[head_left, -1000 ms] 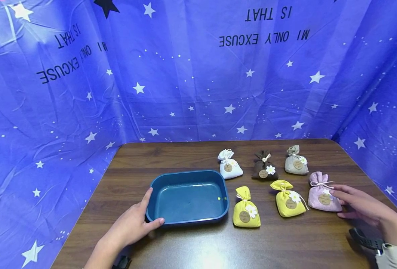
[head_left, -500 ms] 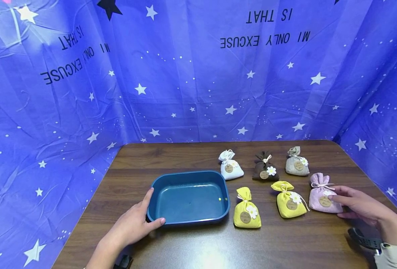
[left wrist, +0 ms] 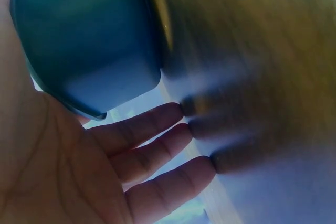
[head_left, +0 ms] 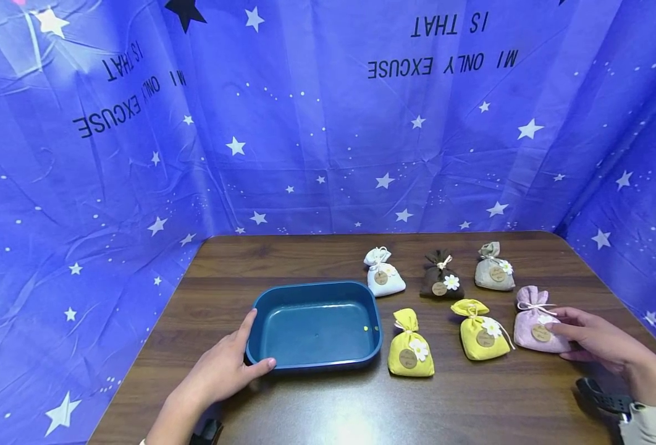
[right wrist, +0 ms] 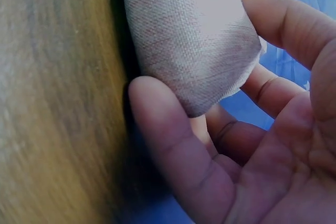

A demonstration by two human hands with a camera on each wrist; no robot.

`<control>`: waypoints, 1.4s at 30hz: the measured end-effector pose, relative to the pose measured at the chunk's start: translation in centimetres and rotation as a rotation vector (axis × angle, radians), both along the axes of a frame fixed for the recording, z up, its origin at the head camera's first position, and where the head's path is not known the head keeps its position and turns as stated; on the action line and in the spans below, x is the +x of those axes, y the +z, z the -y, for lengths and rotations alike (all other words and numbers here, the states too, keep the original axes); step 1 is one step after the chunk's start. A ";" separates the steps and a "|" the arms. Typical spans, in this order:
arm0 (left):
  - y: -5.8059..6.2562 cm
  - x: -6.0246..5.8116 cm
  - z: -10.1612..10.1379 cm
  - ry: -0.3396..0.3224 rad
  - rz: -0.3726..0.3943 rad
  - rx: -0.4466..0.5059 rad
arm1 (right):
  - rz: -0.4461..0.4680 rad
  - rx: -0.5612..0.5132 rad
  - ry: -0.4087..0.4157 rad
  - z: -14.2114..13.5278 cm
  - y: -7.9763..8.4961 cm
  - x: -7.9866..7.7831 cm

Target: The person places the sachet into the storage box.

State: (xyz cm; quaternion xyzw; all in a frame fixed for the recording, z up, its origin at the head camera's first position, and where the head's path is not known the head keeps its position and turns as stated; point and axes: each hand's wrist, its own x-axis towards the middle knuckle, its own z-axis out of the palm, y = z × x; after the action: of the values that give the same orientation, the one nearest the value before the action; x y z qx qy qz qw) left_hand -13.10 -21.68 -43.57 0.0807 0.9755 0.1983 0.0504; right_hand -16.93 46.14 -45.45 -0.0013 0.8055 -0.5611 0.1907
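Note:
A dark teal plastic basin (head_left: 314,337) stands on the table, with my left hand (head_left: 222,368) against its left end. The thumb lies at the front rim and the index finger at the left rim; in the left wrist view the other fingers (left wrist: 157,174) extend straight beside the basin (left wrist: 89,35). At the far right my right hand (head_left: 600,340) holds the lower right corner of a pink drawstring sachet (head_left: 536,321) with a white flower and round tag. The right wrist view has its thumb and fingers (right wrist: 163,108) around the cloth bottom (right wrist: 189,51) of that sachet.
Two yellow sachets (head_left: 411,352) (head_left: 480,337) stand between basin and pink sachet. Behind them are a white sachet (head_left: 385,278), a dark brown sachet (head_left: 438,281) and a grey-beige sachet (head_left: 493,272). A blue star-printed curtain (head_left: 328,123) encloses the wooden table (head_left: 283,408).
The whole head view has shifted slightly, moving everything a little to the right in it. Both hands stay where they are on the basin and the pink sachet.

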 end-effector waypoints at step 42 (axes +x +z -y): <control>0.1 0.1 0.0 0.006 0.007 0.008 | -0.245 -0.028 -0.127 2.3 2.2 -1.0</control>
State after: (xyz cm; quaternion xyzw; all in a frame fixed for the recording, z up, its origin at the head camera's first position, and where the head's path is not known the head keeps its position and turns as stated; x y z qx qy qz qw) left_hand -12.95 -21.69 -43.46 0.0774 0.9748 0.2024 0.0528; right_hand -17.95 43.88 -43.28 -0.0213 0.8132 -0.5790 0.0551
